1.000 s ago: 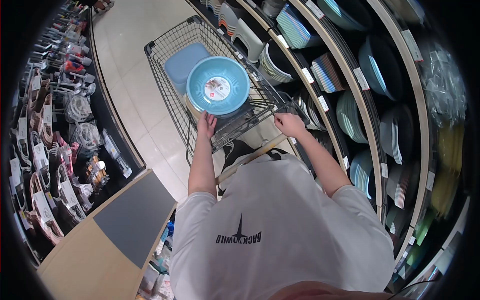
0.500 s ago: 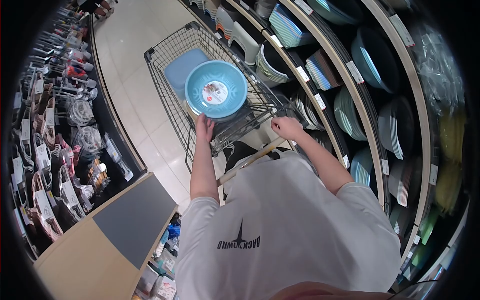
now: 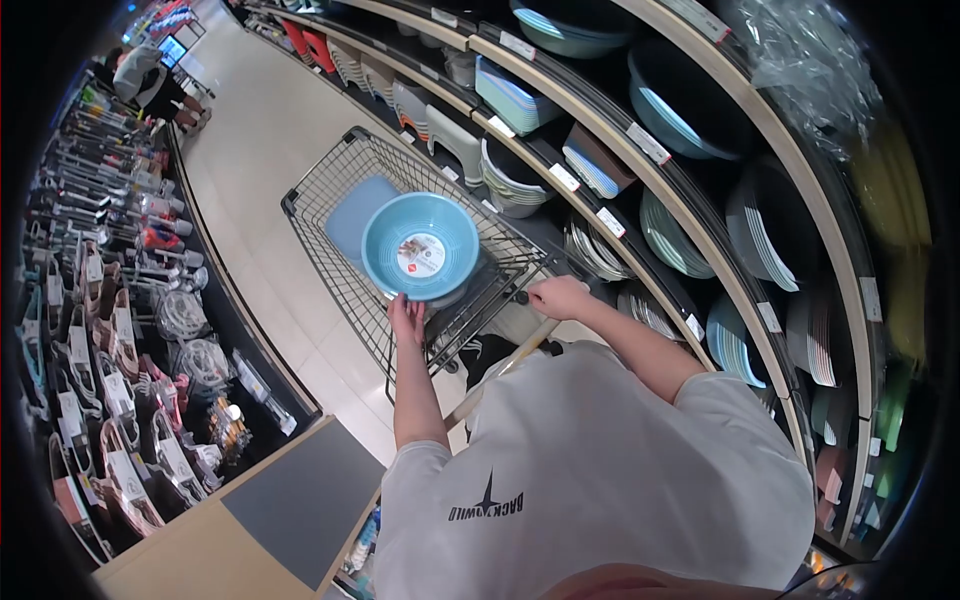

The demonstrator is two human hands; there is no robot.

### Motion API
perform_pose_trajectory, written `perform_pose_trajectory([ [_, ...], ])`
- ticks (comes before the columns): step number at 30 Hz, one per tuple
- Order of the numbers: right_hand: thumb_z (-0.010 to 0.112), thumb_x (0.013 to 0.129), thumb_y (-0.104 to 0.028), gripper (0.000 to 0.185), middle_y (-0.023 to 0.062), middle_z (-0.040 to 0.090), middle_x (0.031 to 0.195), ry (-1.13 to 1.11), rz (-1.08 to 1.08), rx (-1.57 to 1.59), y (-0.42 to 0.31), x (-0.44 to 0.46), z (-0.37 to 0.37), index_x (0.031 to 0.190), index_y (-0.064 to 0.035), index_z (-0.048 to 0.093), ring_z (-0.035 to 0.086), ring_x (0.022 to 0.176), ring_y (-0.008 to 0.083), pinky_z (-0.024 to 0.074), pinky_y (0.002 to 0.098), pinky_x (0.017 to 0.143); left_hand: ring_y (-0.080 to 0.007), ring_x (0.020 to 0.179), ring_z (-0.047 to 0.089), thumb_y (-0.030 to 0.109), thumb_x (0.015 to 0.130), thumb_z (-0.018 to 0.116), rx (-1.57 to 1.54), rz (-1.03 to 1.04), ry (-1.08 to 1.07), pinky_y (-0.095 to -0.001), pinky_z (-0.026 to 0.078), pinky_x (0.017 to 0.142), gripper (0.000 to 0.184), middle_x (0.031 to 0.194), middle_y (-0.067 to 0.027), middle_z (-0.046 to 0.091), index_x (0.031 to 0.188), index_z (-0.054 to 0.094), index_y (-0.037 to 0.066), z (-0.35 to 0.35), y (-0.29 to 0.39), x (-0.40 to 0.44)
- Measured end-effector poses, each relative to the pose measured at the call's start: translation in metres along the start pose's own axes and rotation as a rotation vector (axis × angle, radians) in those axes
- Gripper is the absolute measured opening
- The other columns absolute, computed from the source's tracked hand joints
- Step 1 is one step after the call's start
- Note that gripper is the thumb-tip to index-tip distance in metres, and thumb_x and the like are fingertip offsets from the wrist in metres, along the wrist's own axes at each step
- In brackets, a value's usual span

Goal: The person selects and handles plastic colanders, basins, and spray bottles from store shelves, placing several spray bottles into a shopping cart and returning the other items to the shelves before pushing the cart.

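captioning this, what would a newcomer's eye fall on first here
Probably the round light-blue plastic basin with a white circular label, in the dark wire shopping cart near the centre; the left hand is at its near rim. Next would come the white T-shirt with black lettering at the bottom, then stacked pastel plastic basins along the right.

Basin (image 3: 456, 236) turquoise; its label (image 3: 421, 256) white with a red patch. Rounded piece (image 3: 349, 216) beyond, muted grey-blue. Cart (image 3: 358, 133) dark grey, wire-grid patterned. Shirt (image 3: 610, 480) white, black lettering (image 3: 487, 509). Floor tiles (image 3: 240, 120) cream.

White short-sleeved T-shirt (image 3: 620, 470), black printed lettering (image 3: 486, 510).
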State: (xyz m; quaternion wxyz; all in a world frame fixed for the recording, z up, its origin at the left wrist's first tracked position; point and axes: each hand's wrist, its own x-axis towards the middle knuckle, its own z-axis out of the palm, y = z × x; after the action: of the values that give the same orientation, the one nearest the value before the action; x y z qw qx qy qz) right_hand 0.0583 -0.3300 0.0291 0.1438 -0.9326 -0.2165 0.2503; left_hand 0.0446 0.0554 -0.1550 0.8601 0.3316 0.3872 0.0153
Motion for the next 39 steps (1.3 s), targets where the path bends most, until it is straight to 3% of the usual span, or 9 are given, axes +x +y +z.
perform_pose_trajectory([
  [5,0.055,0.094,-0.029,0.023,0.0086,0.075,0.098,0.019,-0.009,0.027,0.007,-0.021,-0.003,0.096,-0.0144,0.071,0.072,0.094,0.0329,0.0567,0.0488,0.079,-0.0202,0.076,0.065,0.015,0.095,0.075,0.213,-0.038,0.163,-0.0349,0.054,0.062,0.026,0.091,-0.0068,0.066,0.111,0.057,0.006,0.033,-0.003,0.004],
  [10,0.054,0.095,-0.029,0.025,0.0106,0.075,0.099,0.116,-0.046,0.071,0.022,-0.038,0.006,0.097,-0.0111,0.071,0.071,0.095,0.0347,0.0563,0.0508,0.081,-0.0222,0.080,0.067,0.004,0.086,0.071,0.378,-0.035,0.207,-0.0351,0.053,0.057,0.029,0.094,-0.0079,0.067,0.113,0.061,0.005,0.074,0.001,-0.032],
  [14,0.055,0.097,-0.031,0.027,0.0114,0.075,0.103,0.141,-0.038,0.150,0.031,-0.052,0.006,0.099,-0.0102,0.072,0.071,0.098,0.0358,0.0572,0.0508,0.082,-0.0205,0.086,0.066,0.005,0.087,0.066,0.376,0.249,0.172,-0.0499,0.058,0.082,0.029,0.099,-0.0065,0.066,0.116,0.060,0.005,0.109,0.000,-0.076],
  [17,0.057,0.102,-0.035,0.031,0.0111,0.075,0.098,0.243,-0.053,0.419,0.043,-0.057,0.009,0.107,-0.0077,0.070,0.073,0.093,0.0304,0.0572,0.0450,0.080,-0.0178,0.095,0.064,-0.006,0.086,0.064,0.415,0.518,0.083,-0.0309,0.054,0.076,0.029,0.105,-0.0080,0.066,0.114,0.061,-0.001,0.120,-0.004,-0.124],
  [24,0.057,0.107,-0.043,0.056,0.0144,0.062,0.130,0.196,0.039,1.424,0.030,-0.057,-0.031,0.144,-0.0035,0.044,0.063,0.111,0.0188,0.0540,0.0341,0.087,-0.0166,0.096,0.065,-0.008,0.088,0.066,0.325,0.712,0.006,-0.0294,0.049,0.091,0.031,0.109,-0.0088,0.068,0.117,0.060,-0.002,0.213,-0.019,-0.337],
  [29,0.065,0.102,-0.012,0.043,0.0106,0.061,0.127,0.562,-0.113,1.551,0.017,-0.061,-0.035,0.139,-0.0027,0.045,0.064,0.109,0.0159,0.0562,0.0313,0.090,-0.0185,0.106,0.062,-0.009,0.086,0.073,0.508,0.746,-0.182,-0.0362,0.045,0.106,0.036,0.111,-0.0079,0.067,0.119,0.061,0.000,0.227,-0.043,-0.423],
  [34,0.065,0.100,-0.009,0.051,0.0146,0.062,0.133,0.100,-0.067,2.038,0.017,-0.098,-0.051,0.145,0.0007,0.044,0.066,0.117,0.0209,0.0567,0.0350,0.099,-0.0261,0.119,0.054,-0.004,0.076,0.083,0.832,1.184,-0.313,-0.0414,0.041,0.112,0.045,0.126,-0.0116,0.053,0.115,0.061,0.004,0.236,-0.044,-0.452],
  [37,0.061,0.105,-0.028,0.051,0.0099,0.060,0.135,-0.684,-0.910,2.382,0.038,-0.105,-0.025,0.149,-0.0051,0.048,0.060,0.118,0.0166,0.0534,0.0312,0.095,-0.0286,0.136,0.046,0.003,0.080,0.084,0.879,1.172,-0.262,-0.0434,0.039,0.115,0.060,0.145,-0.0143,0.042,0.132,0.054,0.005,0.240,-0.049,-0.449],
  [39,0.061,0.105,-0.028,0.051,0.0100,0.060,0.134,-0.668,-0.890,2.379,0.044,-0.110,-0.017,0.149,-0.0050,0.048,0.060,0.118,0.0166,0.0534,0.0312,0.095,-0.0314,0.144,0.041,0.002,0.078,0.084,0.899,1.141,-0.280,-0.0471,0.037,0.120,0.078,0.153,-0.0155,0.036,0.144,0.045,0.006,0.242,-0.051,-0.449],
])
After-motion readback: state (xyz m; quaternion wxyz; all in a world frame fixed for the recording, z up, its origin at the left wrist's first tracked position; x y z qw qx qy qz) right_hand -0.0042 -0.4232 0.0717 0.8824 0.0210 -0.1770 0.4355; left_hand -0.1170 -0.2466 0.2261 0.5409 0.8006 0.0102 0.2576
